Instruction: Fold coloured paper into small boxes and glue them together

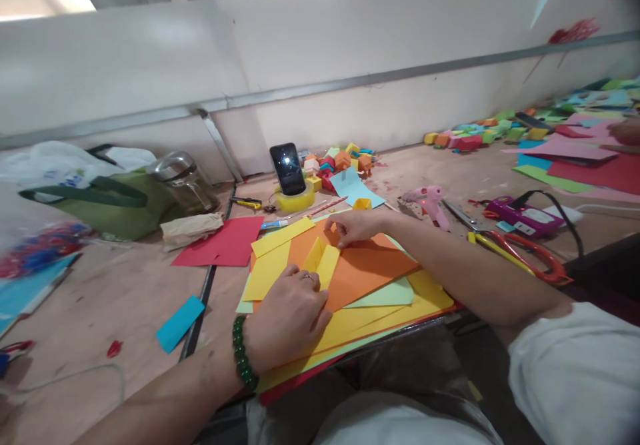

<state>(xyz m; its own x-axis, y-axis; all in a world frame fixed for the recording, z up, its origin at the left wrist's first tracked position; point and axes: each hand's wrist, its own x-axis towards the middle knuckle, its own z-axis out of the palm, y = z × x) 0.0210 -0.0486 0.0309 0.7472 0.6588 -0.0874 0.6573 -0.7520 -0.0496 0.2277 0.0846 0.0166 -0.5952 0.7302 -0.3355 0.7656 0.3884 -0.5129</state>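
A folded strip of yellow paper (pixel 327 265) lies over orange sheets (pixel 373 268) on a stack of coloured paper in front of me. My left hand (pixel 295 315), wearing a ring and a green bead bracelet, is closed on the strip's near end, its fingertips partly hidden. Close to the strip's far end is my right hand (pixel 357 227), with thumb and fingers curled into a pinch. Whether anything sits between those fingertips is not visible. Another yellow strip (pixel 283 236) rests at the stack's upper left.
A pink glue gun (pixel 431 205), scissors (pixel 530 258) and a purple box (pixel 530 217) with a cable stand to the right. Behind the stack are a phone (pixel 288 168) on a tape roll (pixel 295 198) and folded paper pieces (pixel 343 162). Another person's hand (pixel 625 132) shows far right.
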